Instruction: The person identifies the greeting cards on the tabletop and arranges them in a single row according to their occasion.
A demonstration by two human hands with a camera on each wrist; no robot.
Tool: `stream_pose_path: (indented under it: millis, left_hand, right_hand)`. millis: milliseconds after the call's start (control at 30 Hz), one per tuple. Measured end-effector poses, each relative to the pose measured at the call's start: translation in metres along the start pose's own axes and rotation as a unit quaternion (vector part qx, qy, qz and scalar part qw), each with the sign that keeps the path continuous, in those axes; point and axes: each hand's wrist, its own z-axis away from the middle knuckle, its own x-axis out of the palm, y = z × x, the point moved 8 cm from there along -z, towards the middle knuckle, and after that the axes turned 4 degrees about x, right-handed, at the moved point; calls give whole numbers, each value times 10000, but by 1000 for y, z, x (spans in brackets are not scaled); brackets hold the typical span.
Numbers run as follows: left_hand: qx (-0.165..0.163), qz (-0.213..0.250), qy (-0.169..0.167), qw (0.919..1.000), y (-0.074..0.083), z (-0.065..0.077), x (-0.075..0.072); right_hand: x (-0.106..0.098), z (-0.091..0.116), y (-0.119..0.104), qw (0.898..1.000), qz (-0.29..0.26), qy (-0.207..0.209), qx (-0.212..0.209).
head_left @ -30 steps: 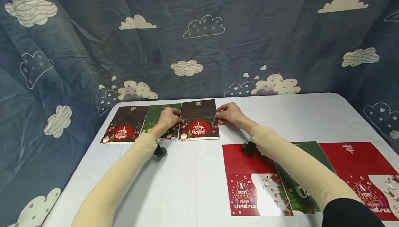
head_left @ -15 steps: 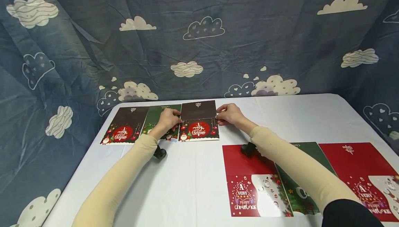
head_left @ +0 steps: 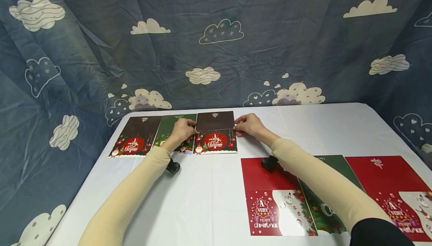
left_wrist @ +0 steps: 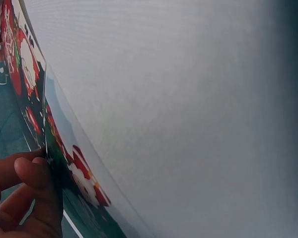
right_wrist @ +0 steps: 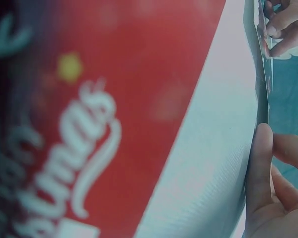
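In the head view a dark Christmas card [head_left: 216, 121] with a red round emblem lies at the table's far side, a fold line across its middle. My left hand [head_left: 183, 129] pinches its left edge, thumb and fingertips together there in the left wrist view. From the other side my right hand [head_left: 250, 125] pinches the right edge; the right wrist view has its thumb [right_wrist: 260, 163] along the card's edge. Directly left is a green card [head_left: 168, 124], partly covered by my left hand. Beyond it lies a second dark card [head_left: 135, 133] of the same design.
At the front right lie a red card [head_left: 261, 178], a green card [head_left: 332, 167] partly under my right forearm, and another red card [head_left: 388, 171]. White cloth [head_left: 195, 197] covers the table. A dark blue cloud-patterned curtain [head_left: 216, 58] hangs behind.
The far edge of the held dark card has come down slightly, closer in line with the cards beside it. Both hands keep their places; the head view has tilted a little.
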Motion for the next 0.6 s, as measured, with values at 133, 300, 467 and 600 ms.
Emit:
stream_pose_path:
  millis: [133,300,467,600]
  left_hand:
    - [-2,-31,10,10000,-1,-1,0]
    - [-53,26,4,10000,-5,-2,1]
    - [-86,524,-42,9986,-9,-1,1]
    - [-195,1358,-78,9905,-13,3,0]
  right_hand:
    - [-1,1,0,9999,110,51,2]
    - [0,1,1,10000,77,11,2]
    - [1,1,3,10000,-43,-78,-2]
    - [1,1,4,9995,-235,-214,-10]
